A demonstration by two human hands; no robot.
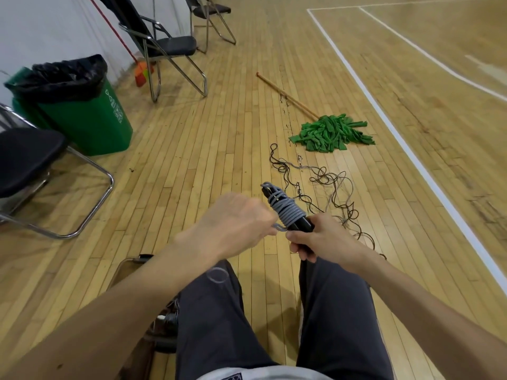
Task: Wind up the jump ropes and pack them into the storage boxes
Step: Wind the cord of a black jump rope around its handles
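Two hands on one grey jump rope (288, 211), right hand (319, 239) gripping its black handles (301, 224), left hand (233, 220) pinching the rope's loose end just left of the coils

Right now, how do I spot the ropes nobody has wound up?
Find the green mop on the wooden floor. Just nearer than it lies a dark tangle of loose ropes, sprawled flat, unlike the grey rope coiled tightly round black handles.

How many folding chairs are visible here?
3 chairs: one at the left edge, one right of the green bin at, one farther back at the top. Another, under the person, may be hidden.
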